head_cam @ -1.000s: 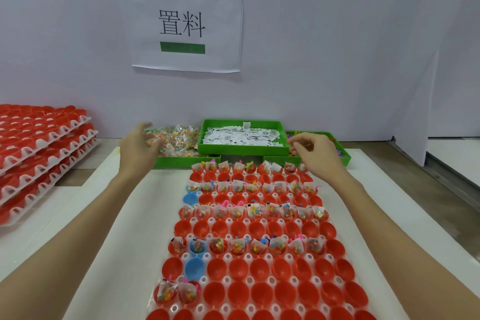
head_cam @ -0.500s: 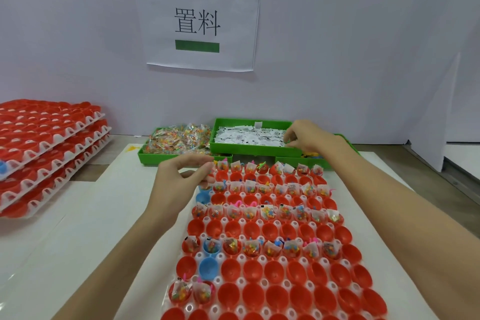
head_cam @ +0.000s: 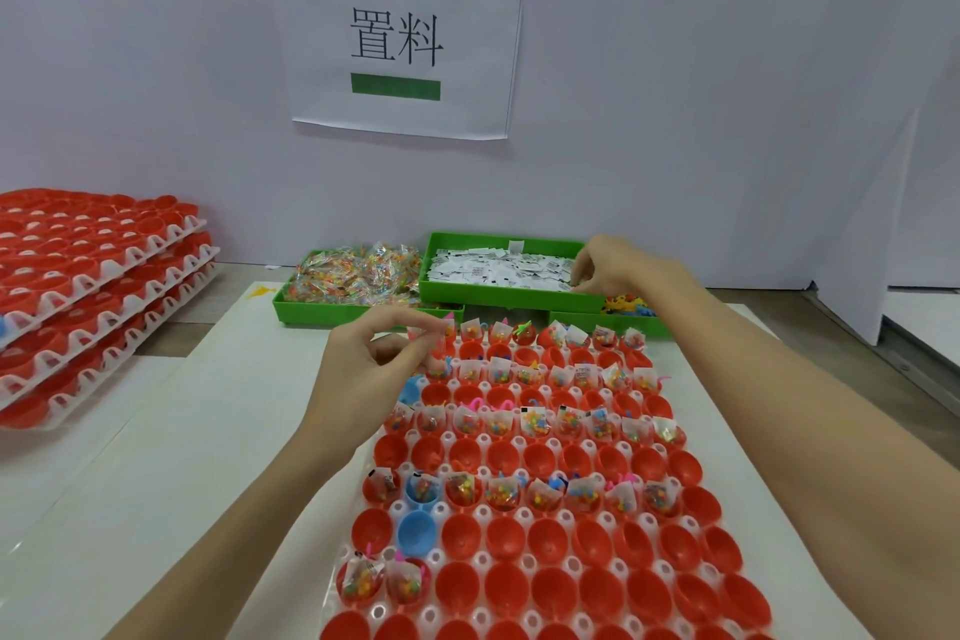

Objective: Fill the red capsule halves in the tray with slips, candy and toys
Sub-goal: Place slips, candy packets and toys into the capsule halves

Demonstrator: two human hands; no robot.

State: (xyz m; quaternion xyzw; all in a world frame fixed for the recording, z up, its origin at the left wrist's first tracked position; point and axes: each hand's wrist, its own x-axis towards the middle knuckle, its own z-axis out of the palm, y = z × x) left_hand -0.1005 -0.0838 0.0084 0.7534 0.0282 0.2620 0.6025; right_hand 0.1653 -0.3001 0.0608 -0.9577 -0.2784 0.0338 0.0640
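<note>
A white tray (head_cam: 522, 509) of red capsule halves (head_cam: 550, 535) lies in front of me; several rows hold slips, candy packets and toys, others are bare, and a few halves are blue. My left hand (head_cam: 374, 359) hovers over the tray's far left corner, pinching a small candy packet (head_cam: 434, 335) between thumb and fingers. My right hand (head_cam: 618, 265) reaches into the green bin of white slips (head_cam: 498, 270), its fingertips pinching at slips by the bin's right end.
A green bin of candy packets (head_cam: 353, 276) sits left of the slip bin; a green bin of coloured toys (head_cam: 628, 307) is partly hidden under my right wrist. Stacked trays of red halves (head_cam: 93, 286) stand at the left. A paper sign (head_cam: 400, 36) hangs on the wall.
My left hand came back from the candy bin to the tray's far left corner with a packet. My right hand moved from the toy bin to the slip bin.
</note>
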